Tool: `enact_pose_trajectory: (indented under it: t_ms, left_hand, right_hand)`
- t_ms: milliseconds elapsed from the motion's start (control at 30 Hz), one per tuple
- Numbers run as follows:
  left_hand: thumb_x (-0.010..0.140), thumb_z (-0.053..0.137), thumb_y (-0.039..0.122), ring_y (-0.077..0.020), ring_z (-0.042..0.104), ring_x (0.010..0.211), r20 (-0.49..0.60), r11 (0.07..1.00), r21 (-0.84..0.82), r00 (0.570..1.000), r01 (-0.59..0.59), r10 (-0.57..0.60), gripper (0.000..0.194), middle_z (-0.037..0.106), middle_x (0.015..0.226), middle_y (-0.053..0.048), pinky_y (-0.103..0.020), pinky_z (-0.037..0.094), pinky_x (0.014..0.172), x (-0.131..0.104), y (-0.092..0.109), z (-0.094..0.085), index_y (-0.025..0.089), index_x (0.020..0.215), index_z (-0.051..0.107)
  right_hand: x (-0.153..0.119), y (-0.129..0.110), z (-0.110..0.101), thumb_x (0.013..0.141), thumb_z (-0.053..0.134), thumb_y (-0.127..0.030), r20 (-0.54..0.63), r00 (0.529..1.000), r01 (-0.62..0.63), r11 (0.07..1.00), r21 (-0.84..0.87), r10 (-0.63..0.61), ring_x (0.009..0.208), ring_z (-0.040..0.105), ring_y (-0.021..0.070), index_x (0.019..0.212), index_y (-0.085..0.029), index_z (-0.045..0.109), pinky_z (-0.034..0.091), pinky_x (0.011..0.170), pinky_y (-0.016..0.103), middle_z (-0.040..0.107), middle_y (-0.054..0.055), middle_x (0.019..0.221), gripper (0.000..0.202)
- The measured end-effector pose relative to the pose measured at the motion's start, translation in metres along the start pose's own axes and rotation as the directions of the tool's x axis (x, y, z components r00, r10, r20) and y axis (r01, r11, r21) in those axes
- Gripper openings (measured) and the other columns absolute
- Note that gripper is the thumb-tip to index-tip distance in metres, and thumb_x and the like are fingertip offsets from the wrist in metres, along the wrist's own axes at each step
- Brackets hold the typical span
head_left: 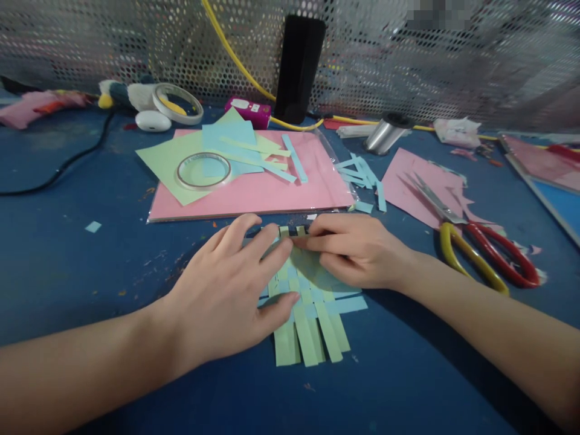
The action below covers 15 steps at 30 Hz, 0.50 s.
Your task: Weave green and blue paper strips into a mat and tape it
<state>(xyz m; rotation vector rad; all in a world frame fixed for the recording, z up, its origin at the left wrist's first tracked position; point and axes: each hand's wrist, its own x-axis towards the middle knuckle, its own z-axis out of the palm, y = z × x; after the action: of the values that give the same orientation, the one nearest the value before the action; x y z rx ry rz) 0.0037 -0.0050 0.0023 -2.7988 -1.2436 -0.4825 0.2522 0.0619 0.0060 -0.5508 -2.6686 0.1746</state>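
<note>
A woven paper mat (312,296) of light green and light blue strips lies on the blue table in front of me. Its green strip ends fan out toward me, and a blue strip end (353,304) sticks out to the right. My left hand (231,290) rests over the mat's left side, fingers spread, pressing it with the fingertips and thumb. At the far right part of the mat, my right hand (357,251) has its fingers bent together on a paper strip along the top edge. The fingers hide part of that strip.
Behind the mat lies a pink paper pack (258,196) with green and blue sheets and a tape roll (203,171). Scissors (475,235) lie open at right, on pink paper (408,181). A black phone (300,69) leans on the mesh wall. Another tape roll (199,115) stands back left.
</note>
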Motion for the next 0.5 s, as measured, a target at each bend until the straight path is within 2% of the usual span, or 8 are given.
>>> enact_pose_trajectory:
  t_ms: [133, 333, 400, 500]
  left_hand:
    - [0.101, 0.048, 0.046, -0.0427, 0.046, 0.132, 0.021, 0.999, -0.033, 0.999, 0.026, -0.025, 0.052, 0.062, 0.141, -0.018, -0.061, 0.056, 0.099, -0.0002, -0.0009, 0.0011, 0.012, 0.138, 0.063]
    - [0.099, 0.05, 0.051, -0.0432, 0.036, 0.145, 0.045, 0.995, -0.041, 0.995, 0.091, -0.089, 0.056, 0.044, 0.16, -0.018, -0.069, 0.046, 0.11, -0.0022, -0.0004, 0.0051, 0.016, 0.142, 0.058]
    - [0.099, 0.051, 0.052, -0.0429, 0.035, 0.147, 0.046, 0.996, -0.037, 0.995, 0.086, -0.084, 0.056, 0.042, 0.162, -0.018, -0.068, 0.046, 0.111, -0.0024, -0.0008, 0.0055, 0.016, 0.142, 0.057]
    - [0.099, 0.051, 0.051, -0.0438, 0.037, 0.145, 0.039, 0.998, -0.035, 0.998, 0.059, -0.058, 0.056, 0.043, 0.161, -0.019, -0.068, 0.047, 0.109, -0.0017, -0.0016, 0.0049, 0.016, 0.141, 0.058]
  right_hand:
    - [0.0005, 0.0002, 0.0018, 0.093, 0.046, -0.007, -0.032, 0.999, 0.013, 1.0, 0.027, -0.012, 0.07, 0.062, 0.0144, 0.107, -0.016, 0.077, 0.046, 0.062, 0.028, 0.071, 0.006, 0.088, 0.036]
    - [-0.0001, 0.0, 0.0038, 0.092, 0.046, -0.007, -0.037, 0.998, 0.059, 0.998, 0.017, -0.058, 0.068, 0.062, 0.0152, 0.11, -0.016, 0.078, 0.045, 0.059, 0.029, 0.07, 0.006, 0.086, 0.038]
    - [-0.0008, 0.0002, 0.0036, 0.092, 0.046, -0.005, -0.09, 0.995, 0.045, 0.996, 0.075, -0.039, 0.069, 0.063, 0.0147, 0.109, -0.015, 0.078, 0.048, 0.059, 0.028, 0.071, 0.007, 0.087, 0.038]
    - [-0.0022, 0.0006, 0.0026, 0.093, 0.047, -0.003, -0.25, 0.967, -0.006, 0.979, 0.202, 0.058, 0.07, 0.067, 0.014, 0.108, -0.016, 0.079, 0.053, 0.063, 0.027, 0.073, 0.006, 0.083, 0.037]
